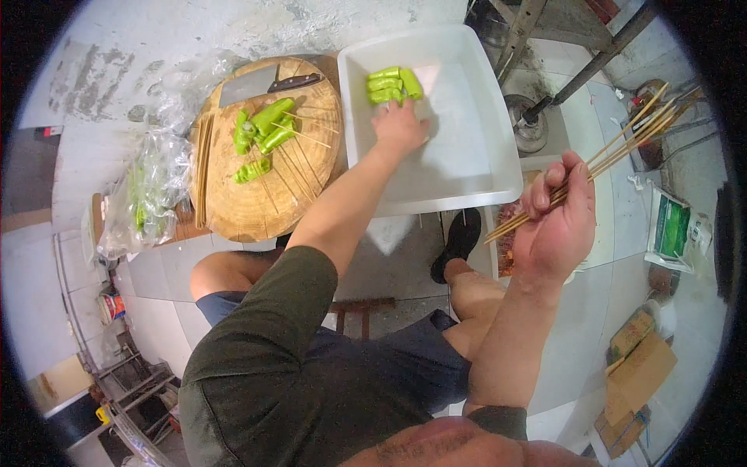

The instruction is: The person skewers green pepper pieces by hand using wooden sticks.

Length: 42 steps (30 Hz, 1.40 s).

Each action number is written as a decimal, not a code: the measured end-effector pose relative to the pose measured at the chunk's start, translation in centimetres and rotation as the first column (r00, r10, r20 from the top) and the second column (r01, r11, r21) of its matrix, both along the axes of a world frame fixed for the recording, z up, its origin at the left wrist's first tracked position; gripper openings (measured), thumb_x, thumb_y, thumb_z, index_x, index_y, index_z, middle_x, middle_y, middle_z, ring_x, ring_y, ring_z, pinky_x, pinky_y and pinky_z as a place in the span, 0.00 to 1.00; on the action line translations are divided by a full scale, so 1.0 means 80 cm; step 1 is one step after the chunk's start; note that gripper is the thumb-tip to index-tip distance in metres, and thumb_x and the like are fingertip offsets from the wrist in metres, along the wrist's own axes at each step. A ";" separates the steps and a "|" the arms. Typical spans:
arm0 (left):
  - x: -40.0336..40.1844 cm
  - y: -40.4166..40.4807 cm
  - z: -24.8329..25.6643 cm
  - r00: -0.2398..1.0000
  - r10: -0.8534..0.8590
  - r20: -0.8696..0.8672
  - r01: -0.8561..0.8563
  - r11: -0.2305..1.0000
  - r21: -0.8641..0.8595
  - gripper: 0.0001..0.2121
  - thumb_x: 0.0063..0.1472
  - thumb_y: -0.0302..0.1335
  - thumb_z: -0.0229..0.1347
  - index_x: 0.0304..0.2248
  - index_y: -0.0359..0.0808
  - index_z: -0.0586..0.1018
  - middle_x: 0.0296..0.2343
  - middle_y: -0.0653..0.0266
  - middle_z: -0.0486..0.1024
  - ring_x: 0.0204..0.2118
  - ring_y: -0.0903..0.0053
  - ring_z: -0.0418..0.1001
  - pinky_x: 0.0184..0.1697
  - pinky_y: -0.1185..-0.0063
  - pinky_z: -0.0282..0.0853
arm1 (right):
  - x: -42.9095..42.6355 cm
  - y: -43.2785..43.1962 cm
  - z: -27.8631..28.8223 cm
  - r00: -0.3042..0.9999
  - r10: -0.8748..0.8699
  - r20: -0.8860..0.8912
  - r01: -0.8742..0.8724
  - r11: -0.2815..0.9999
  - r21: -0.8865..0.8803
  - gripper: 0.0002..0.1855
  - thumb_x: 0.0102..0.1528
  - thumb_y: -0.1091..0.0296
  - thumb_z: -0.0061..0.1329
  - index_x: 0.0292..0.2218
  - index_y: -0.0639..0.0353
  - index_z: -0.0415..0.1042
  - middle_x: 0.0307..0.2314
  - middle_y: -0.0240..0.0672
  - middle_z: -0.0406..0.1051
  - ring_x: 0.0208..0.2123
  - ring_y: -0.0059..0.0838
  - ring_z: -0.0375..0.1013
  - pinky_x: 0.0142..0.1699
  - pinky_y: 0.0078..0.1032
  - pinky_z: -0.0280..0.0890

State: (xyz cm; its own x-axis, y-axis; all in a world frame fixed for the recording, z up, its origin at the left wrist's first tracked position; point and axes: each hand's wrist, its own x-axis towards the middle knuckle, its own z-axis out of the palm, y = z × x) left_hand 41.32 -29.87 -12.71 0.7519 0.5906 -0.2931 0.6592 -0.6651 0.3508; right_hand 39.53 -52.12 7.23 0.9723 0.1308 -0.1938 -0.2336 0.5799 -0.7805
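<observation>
My left hand [400,127] is inside a white plastic tray [432,206], its fingertips at the near edge of several green pepper pieces [385,84] lying side by side. Whether the fingers grip a piece cannot be told. In my right hand [557,222], raised to the right of the tray, is a bundle of wooden skewers [627,140]. A round wooden chopping block [233,204] stands left of the tray. On it lie more green peppers [271,117], some with skewers [312,139] beside or in them, a cleaver [251,84] at the back and a skewer bundle [204,169] along the left edge.
A clear plastic bag [154,181] with green peppers lies left of the block. Metal stand legs [601,55] rise behind the tray's right side. A container of reddish food [505,251] sits low beside my right hand. Cardboard [642,373] lies at the lower right.
</observation>
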 end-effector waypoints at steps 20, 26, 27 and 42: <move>0.090 0.076 -0.027 0.988 0.081 -0.135 -0.047 0.970 0.237 0.19 0.52 0.36 0.46 0.44 0.39 0.71 0.46 0.59 0.68 0.49 0.63 0.66 0.53 0.68 0.57 | -0.005 -0.028 -0.010 0.998 -0.049 -0.047 0.049 0.999 0.005 0.12 0.61 0.62 0.35 0.35 0.61 0.67 0.19 0.31 0.63 0.15 0.19 0.57 0.19 0.14 0.53; 0.086 0.085 -0.015 0.969 -0.008 -0.247 0.007 1.000 -0.004 0.26 0.51 0.37 0.46 0.51 0.38 0.64 0.48 0.58 0.66 0.51 0.64 0.64 0.54 0.67 0.56 | -0.004 -0.019 -0.009 0.998 -0.046 -0.046 0.048 0.998 0.049 0.12 0.60 0.63 0.37 0.35 0.63 0.66 0.19 0.32 0.64 0.15 0.19 0.58 0.19 0.14 0.53; 0.085 0.087 -0.014 0.970 -0.006 -0.244 0.007 1.000 0.004 0.26 0.51 0.37 0.46 0.51 0.38 0.64 0.48 0.58 0.66 0.51 0.64 0.64 0.54 0.67 0.56 | -0.003 -0.018 -0.009 0.998 -0.046 -0.044 0.049 0.997 0.057 0.12 0.60 0.63 0.37 0.35 0.63 0.66 0.19 0.32 0.64 0.15 0.19 0.58 0.19 0.14 0.53; 0.019 0.036 0.018 0.716 0.613 0.333 0.246 0.226 -0.943 0.20 0.66 0.38 0.32 0.44 0.28 0.65 0.34 0.56 0.72 0.32 0.71 0.71 0.32 0.78 0.69 | -0.005 0.002 -0.009 0.999 0.028 -0.024 -0.027 0.999 0.042 0.11 0.59 0.63 0.39 0.33 0.62 0.66 0.19 0.29 0.64 0.16 0.17 0.58 0.19 0.14 0.51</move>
